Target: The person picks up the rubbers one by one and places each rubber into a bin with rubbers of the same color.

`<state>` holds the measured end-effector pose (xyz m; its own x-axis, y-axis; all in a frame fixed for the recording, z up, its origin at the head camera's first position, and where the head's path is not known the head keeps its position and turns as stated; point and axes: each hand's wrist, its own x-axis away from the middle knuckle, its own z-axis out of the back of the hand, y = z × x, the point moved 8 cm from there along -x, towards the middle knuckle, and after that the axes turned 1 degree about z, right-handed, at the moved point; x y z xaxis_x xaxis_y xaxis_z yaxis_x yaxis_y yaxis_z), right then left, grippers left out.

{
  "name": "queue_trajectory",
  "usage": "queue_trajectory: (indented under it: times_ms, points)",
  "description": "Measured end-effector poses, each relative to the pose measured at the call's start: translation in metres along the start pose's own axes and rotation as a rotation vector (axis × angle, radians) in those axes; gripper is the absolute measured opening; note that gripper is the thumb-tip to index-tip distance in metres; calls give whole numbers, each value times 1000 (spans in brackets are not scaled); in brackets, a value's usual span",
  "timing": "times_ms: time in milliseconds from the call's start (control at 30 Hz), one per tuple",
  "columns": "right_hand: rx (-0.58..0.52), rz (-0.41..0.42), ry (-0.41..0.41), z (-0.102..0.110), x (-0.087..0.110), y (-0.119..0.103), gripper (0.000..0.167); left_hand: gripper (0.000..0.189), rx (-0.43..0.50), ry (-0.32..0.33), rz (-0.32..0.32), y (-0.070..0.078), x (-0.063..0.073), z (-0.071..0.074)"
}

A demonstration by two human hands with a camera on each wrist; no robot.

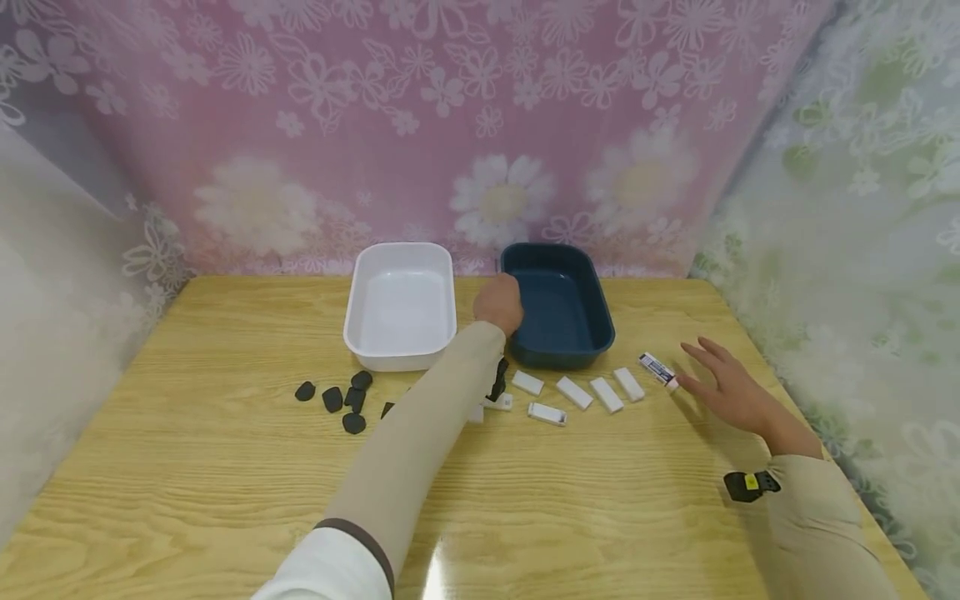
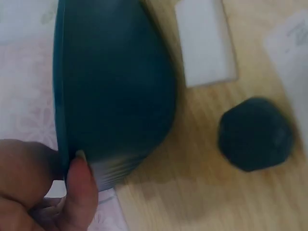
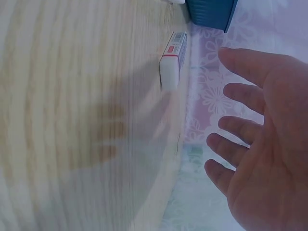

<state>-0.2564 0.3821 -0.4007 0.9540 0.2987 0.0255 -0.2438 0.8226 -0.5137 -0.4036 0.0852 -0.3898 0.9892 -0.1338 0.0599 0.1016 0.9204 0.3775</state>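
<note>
At its left side, the dark blue bin (image 1: 558, 354) has its rim pinched between the thumb and fingers of my left hand (image 1: 498, 303). The left wrist view shows the thumb (image 2: 81, 192) on the bin's wall and the other fingers across the rim. My right hand (image 1: 731, 390) hovers over the right part of the table, fingers spread and palm bare. Just beyond its fingertips lies an eraser (image 3: 171, 65) in a printed sleeve, with one white end showing.
A white bin (image 1: 397, 362) stands left of the blue one. Several white blocks (image 1: 574, 392) lie in front of the blue bin, and several dark, flat-sided pieces (image 1: 332, 399) before the white one. My left forearm hides part of the wooden table (image 1: 570, 508). Patterned cloth (image 1: 375, 125) hangs behind.
</note>
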Motion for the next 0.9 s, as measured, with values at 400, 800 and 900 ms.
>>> queue_trajectory:
  times_ms: [400,800,900]
  points:
    - [137,-114,73,5,9,33,64,66,20,-116,63,2,-15,-11]
    - [129,-123,5,-11,-5,31,59,61,70,-151,77,1,-7,-8]
    - [114,-101,-2,-11,-13,20,53,60,80,-148,97,2,-6,-7]
